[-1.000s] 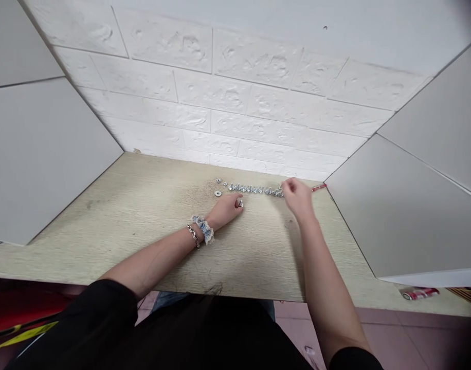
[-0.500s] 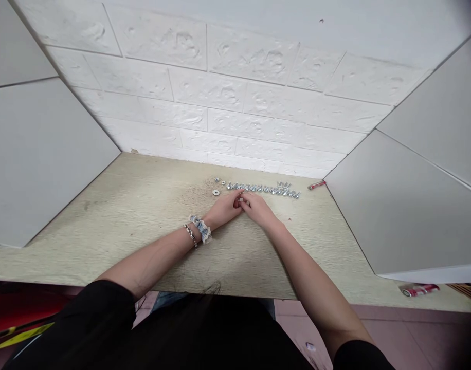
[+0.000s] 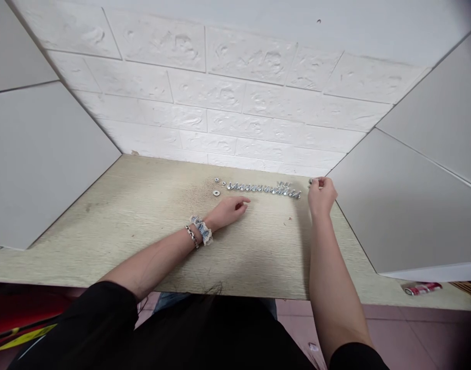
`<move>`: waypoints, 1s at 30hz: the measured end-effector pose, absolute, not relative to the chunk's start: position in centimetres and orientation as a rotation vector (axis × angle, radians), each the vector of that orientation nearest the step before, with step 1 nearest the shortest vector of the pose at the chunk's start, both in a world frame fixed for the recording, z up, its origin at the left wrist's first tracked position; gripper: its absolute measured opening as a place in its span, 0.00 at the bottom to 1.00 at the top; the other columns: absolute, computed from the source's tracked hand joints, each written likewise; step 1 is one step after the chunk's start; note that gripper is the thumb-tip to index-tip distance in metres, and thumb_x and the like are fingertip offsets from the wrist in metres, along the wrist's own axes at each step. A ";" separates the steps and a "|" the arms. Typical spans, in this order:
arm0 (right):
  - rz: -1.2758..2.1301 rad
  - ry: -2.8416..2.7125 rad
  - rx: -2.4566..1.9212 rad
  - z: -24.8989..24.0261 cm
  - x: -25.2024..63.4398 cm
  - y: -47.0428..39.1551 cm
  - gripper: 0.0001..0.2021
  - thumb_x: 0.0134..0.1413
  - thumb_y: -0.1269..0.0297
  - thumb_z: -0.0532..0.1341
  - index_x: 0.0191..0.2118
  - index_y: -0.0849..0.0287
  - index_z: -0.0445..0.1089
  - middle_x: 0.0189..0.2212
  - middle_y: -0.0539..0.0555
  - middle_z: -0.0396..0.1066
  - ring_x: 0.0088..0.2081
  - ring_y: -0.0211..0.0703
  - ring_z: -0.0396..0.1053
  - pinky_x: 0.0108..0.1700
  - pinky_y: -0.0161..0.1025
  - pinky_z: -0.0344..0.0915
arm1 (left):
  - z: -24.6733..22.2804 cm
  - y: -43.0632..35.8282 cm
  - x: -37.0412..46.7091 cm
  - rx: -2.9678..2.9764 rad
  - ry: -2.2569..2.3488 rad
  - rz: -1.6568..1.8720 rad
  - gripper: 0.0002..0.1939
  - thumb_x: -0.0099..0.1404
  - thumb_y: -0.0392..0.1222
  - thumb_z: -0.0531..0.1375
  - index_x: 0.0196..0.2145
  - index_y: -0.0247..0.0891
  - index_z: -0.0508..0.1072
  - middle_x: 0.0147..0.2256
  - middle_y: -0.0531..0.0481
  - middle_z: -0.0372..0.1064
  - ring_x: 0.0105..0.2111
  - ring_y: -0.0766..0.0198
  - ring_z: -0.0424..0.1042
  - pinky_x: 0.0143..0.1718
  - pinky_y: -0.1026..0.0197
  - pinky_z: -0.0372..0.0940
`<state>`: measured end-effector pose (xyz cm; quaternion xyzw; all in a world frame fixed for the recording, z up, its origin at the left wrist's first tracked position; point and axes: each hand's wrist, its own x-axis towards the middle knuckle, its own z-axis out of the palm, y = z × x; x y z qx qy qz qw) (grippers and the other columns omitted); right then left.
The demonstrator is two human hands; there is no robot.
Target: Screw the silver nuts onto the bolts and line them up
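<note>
My left hand (image 3: 228,210) rests on the tabletop with thumb and forefinger apart and nothing between them. In front of it runs a row of silvery bolts with washers (image 3: 259,189), standing close together. Left of the row lie a nut (image 3: 216,180), a smaller nut (image 3: 223,183) and a flat washer (image 3: 216,193). Several loose screws (image 3: 284,184) sit behind the row's right part. Beyond its right end, my right hand (image 3: 322,196) is closed, its fingertips at a small silvery metal piece (image 3: 311,181) whose exact kind is unclear.
A white brick-patterned wall (image 3: 235,123) closes off the back of the wooden tabletop (image 3: 143,216). White panels (image 3: 50,169) stand at left and right. A red cylinder like a battery (image 3: 423,289) lies near the front right edge, beside a wicker edge (image 3: 466,288).
My hands have come apart. The right one has moved right, past the row, and now covers the spot of a small red cylinder. My left hand stays nearly where it was.
</note>
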<state>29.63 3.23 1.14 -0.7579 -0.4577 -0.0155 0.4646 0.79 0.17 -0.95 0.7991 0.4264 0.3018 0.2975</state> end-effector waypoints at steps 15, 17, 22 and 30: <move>0.120 -1.351 -2.297 -1.8 32.4 3.9 0.14 0.48 0.64 0.56 0.39 0.61 0.74 0.37 0.65 0.73 0.41 0.52 0.69 0.43 0.46 0.62 | -0.5 -0.2 0.9 2.061 1.110 0.749 0.14 0.62 0.40 0.52 0.39 0.37 0.76 0.25 0.52 0.70 0.26 0.66 0.66 0.33 0.63 0.62; 0.148 -1.373 -2.347 -1.4 32.3 3.6 0.14 0.48 0.64 0.56 0.39 0.61 0.74 0.38 0.66 0.73 0.42 0.54 0.69 0.43 0.46 0.62 | -0.4 -0.2 0.9 1.972 1.120 0.720 0.15 0.62 0.40 0.52 0.40 0.35 0.76 0.25 0.52 0.70 0.25 0.67 0.65 0.31 0.64 0.61; 0.144 -1.343 -2.363 -0.1 31.6 3.0 0.16 0.48 0.65 0.57 0.44 0.60 0.71 0.43 0.64 0.72 0.46 0.54 0.68 0.47 0.48 0.62 | -0.2 0.0 0.9 1.874 1.114 0.665 0.16 0.62 0.42 0.52 0.40 0.34 0.75 0.25 0.52 0.70 0.23 0.68 0.64 0.28 0.64 0.60; -0.087 -1.101 -1.712 9.3 27.3 1.5 0.16 0.59 0.64 0.49 0.28 0.64 0.70 0.23 0.54 0.68 0.27 0.39 0.65 0.35 0.39 0.63 | -0.2 0.1 0.8 1.916 1.133 0.627 0.15 0.61 0.41 0.52 0.40 0.34 0.75 0.27 0.51 0.71 0.27 0.66 0.67 0.32 0.64 0.62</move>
